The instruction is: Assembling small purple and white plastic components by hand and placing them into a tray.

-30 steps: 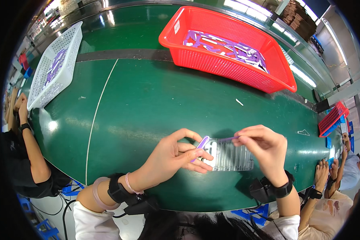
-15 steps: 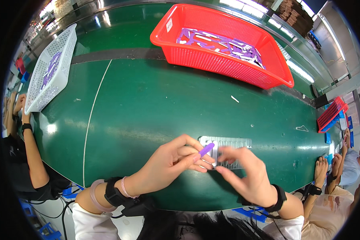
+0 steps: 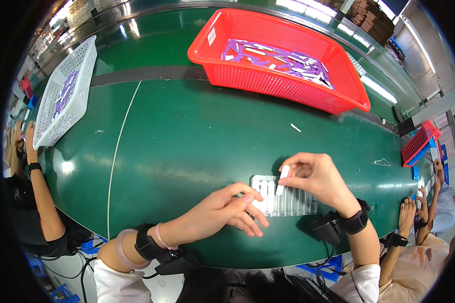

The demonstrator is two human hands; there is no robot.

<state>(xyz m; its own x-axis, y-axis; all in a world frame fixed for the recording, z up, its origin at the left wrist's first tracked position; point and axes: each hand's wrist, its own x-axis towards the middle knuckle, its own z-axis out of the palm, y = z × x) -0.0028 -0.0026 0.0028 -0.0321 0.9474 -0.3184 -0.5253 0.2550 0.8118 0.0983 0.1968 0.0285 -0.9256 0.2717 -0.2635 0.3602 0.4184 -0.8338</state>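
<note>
My right hand pinches a slim white strip with rounded ends between thumb and fingers. It holds the strip tilted over a clear ribbed tray with parallel slots. White strips lie in the slots at the tray's left end. Beside that end, my left hand is open, palm partly turned up and fingers apart, with nothing seen in it. Its fingertips overlap the tray's left edge.
A red plastic basket with many purple and white strips stands beyond the tray. At the left is a white basket with purple strips. One loose white strip lies on the green table. Other people's arms rest at both sides.
The purple strip has gone from my left hand, whose fingers have spread and dropped a little. My right hand has moved up and now holds a white strip over the tray.
</note>
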